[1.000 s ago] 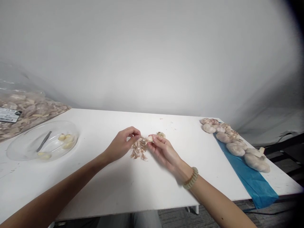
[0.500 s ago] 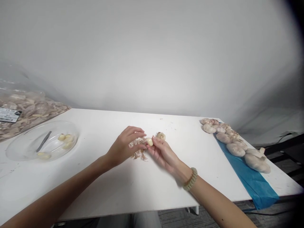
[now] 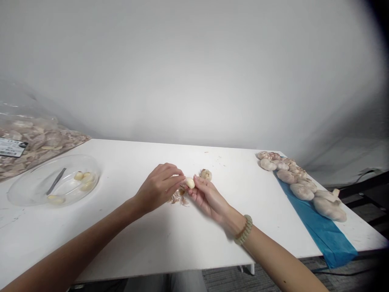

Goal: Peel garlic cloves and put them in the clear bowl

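Note:
A pale peeled garlic clove (image 3: 190, 183) is pinched between the thumb and fingers of my right hand (image 3: 209, 196). Close against its left side, my left hand (image 3: 161, 184) has thumb and fingertips pressed together on a thin whitish scrap that looks like garlic skin. Under the hands lies a small heap of garlic skins (image 3: 178, 197), partly covered by my left fingers. Just beyond my right fingertips, a partly broken garlic bulb (image 3: 206, 174) rests on the white table (image 3: 146, 239).
At left, a clear plastic dish (image 3: 30, 199) holds several peeled cloves (image 3: 87, 177) and a small grey knife (image 3: 56, 181). Behind it stands a clear bag of garlic skins (image 3: 39, 142). Several whole garlic bulbs (image 3: 301, 191) line a blue plastic sheet (image 3: 322, 229) at right.
My left fingers have closed from a spread pose into a pinch beside the clove. The clove has shifted slightly left in my right hand.

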`<state>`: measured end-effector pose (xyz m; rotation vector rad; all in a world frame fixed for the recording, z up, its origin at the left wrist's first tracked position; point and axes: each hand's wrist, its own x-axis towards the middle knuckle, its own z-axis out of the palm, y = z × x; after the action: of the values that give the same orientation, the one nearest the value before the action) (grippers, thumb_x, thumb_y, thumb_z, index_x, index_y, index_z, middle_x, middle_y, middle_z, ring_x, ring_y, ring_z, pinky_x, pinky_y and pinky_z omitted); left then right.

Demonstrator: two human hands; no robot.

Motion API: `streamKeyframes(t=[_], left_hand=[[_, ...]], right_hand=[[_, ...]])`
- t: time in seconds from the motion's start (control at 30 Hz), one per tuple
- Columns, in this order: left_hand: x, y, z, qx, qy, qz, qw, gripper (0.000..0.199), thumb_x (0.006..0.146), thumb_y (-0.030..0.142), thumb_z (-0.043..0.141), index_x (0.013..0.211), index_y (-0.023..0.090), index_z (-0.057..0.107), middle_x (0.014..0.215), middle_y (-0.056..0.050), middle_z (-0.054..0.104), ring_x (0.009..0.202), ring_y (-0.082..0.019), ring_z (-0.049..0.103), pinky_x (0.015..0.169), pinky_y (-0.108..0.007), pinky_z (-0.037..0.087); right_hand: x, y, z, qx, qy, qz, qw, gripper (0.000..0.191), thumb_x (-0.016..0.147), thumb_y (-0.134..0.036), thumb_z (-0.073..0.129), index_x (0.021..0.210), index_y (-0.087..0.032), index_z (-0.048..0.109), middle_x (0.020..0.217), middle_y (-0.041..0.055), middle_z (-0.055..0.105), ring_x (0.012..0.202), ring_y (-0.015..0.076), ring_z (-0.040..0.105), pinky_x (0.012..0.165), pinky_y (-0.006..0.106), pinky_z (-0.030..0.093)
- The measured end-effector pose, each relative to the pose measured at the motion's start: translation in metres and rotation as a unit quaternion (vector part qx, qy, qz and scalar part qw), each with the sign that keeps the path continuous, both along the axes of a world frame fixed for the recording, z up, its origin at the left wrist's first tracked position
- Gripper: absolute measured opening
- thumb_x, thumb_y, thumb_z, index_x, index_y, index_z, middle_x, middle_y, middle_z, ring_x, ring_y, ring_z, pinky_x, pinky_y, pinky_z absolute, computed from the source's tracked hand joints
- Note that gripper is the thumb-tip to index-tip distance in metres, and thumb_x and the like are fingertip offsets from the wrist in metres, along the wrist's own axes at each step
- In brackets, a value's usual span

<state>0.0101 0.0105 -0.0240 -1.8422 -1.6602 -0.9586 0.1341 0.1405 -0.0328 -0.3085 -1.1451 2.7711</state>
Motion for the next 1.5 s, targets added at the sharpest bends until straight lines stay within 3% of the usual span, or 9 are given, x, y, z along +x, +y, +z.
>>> streamKeyframes(t=[0.23, 0.43, 0.8, 0.97, 1.13, 1.37, 1.5], left_hand=[[-0.001, 0.001, 0.0, 0.005, -0.007, 0.011, 1.0, 0.01, 0.081, 0.008, 0.054, 0.084, 0.017, 0.058, 0.083, -0.003, 0.065, 0.084, -0.016, 0.054, 0.072, -0.031, 0.043], [-0.001, 0.001, 0.001, 0.014, -0.012, 0.035, 0.999, 0.009, 0.08, 0.009, 0.055, 0.084, 0.017, 0.058, 0.08, -0.003, 0.065, 0.081, -0.016, 0.055, 0.069, -0.031, 0.043], [0.0, 0.001, 0.0, 0.056, 0.027, 0.043, 0.997, 0.013, 0.077, 0.005, 0.055, 0.086, 0.016, 0.055, 0.08, -0.004, 0.064, 0.08, -0.017, 0.055, 0.069, -0.032, 0.046], [0.002, 0.002, -0.001, 0.058, 0.055, 0.035, 0.996, 0.012, 0.078, 0.006, 0.053, 0.086, 0.015, 0.055, 0.08, -0.004, 0.064, 0.08, -0.018, 0.055, 0.068, -0.032, 0.047], [0.005, 0.003, -0.001, 0.068, 0.059, 0.041, 0.995, 0.013, 0.077, 0.005, 0.054, 0.086, 0.015, 0.055, 0.079, -0.005, 0.063, 0.079, -0.018, 0.054, 0.066, -0.032, 0.048], [0.006, 0.004, 0.002, 0.079, 0.01, 0.038, 0.996, 0.013, 0.077, 0.003, 0.055, 0.084, 0.014, 0.056, 0.08, -0.006, 0.063, 0.079, -0.017, 0.054, 0.068, -0.032, 0.049], [-0.004, 0.0, 0.01, 0.094, -0.073, 0.077, 0.99, 0.01, 0.078, 0.007, 0.055, 0.082, 0.015, 0.059, 0.08, -0.005, 0.064, 0.079, -0.015, 0.056, 0.071, -0.03, 0.049]], right_hand=[[0.003, -0.001, 0.003, 0.012, 0.001, 0.018, 1.0, 0.013, 0.078, -0.024, 0.065, 0.077, -0.013, 0.059, 0.078, 0.0059, 0.066, 0.067, 0.0072, 0.063, 0.067, 0.014, 0.052], [0.003, -0.001, 0.004, 0.031, 0.001, 0.019, 0.999, 0.02, 0.073, -0.018, 0.07, 0.088, -0.01, 0.059, 0.085, 0.0077, 0.067, 0.079, 0.0108, 0.065, 0.079, 0.018, 0.051], [0.004, -0.005, 0.007, 0.047, -0.01, 0.003, 0.999, 0.023, 0.07, -0.016, 0.071, 0.089, -0.009, 0.061, 0.083, 0.007, 0.068, 0.078, 0.0116, 0.065, 0.078, 0.019, 0.052], [0.004, -0.007, 0.006, 0.07, -0.023, -0.017, 0.997, 0.017, 0.069, -0.02, 0.072, 0.08, -0.011, 0.062, 0.073, 0.0039, 0.067, 0.068, 0.0089, 0.063, 0.067, 0.016, 0.052], [0.004, -0.007, 0.008, 0.092, -0.01, -0.024, 0.995, 0.018, 0.069, -0.02, 0.072, 0.081, -0.011, 0.062, 0.072, 0.0033, 0.067, 0.065, 0.0081, 0.062, 0.065, 0.016, 0.05], [0.006, -0.008, 0.01, 0.12, -0.001, -0.023, 0.993, 0.019, 0.068, -0.022, 0.073, 0.08, -0.012, 0.063, 0.067, 0.0017, 0.065, 0.062, 0.0082, 0.06, 0.062, 0.018, 0.049], [0.007, -0.009, 0.006, 0.141, 0.002, -0.015, 0.99, 0.022, 0.067, -0.023, 0.074, 0.083, -0.013, 0.063, 0.072, 0.0018, 0.066, 0.061, 0.009, 0.061, 0.064, 0.022, 0.049]])
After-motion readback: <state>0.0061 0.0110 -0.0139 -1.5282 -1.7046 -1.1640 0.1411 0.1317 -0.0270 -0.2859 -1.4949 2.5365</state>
